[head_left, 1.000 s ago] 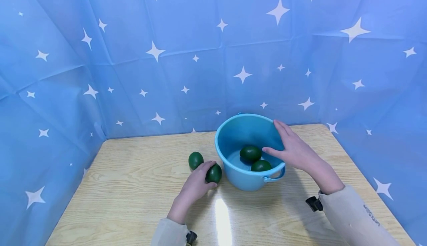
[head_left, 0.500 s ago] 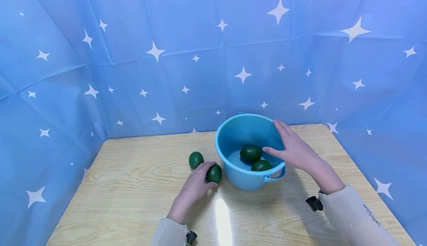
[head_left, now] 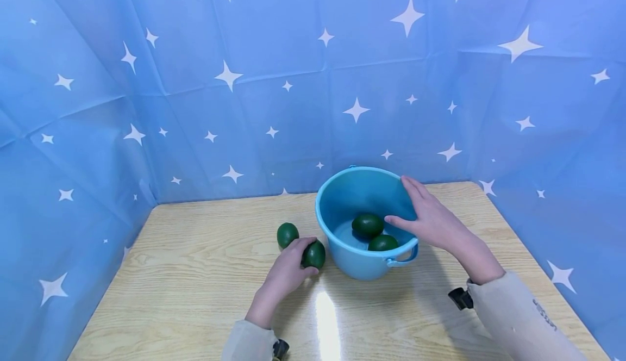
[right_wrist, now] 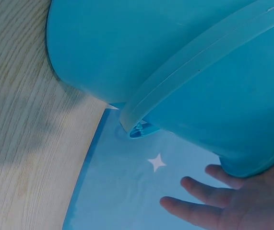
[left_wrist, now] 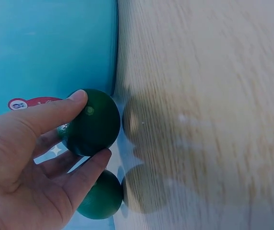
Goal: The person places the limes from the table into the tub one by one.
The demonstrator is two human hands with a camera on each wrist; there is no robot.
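Observation:
My left hand (head_left: 287, 268) holds a dark green avocado (head_left: 313, 254) between thumb and fingers, just left of the light blue bucket (head_left: 363, 266). In the left wrist view, the thumb lies over this avocado (left_wrist: 96, 127), low by the table; whether it touches the wood I cannot tell. A second avocado (head_left: 287, 235) lies just beyond that hand. Two more avocados (head_left: 368, 225) lie in the bucket. My right hand (head_left: 432, 217) straddles the bucket's right rim, thumb inside. In the right wrist view its fingers (right_wrist: 194, 200) extend outside the bucket, loosely straight and spread.
The bucket stands on a wooden table (head_left: 195, 274), its handle (head_left: 403, 257) hanging down on the near side. Blue cloth (head_left: 274, 105) with white stars rises along the back and sides of the table.

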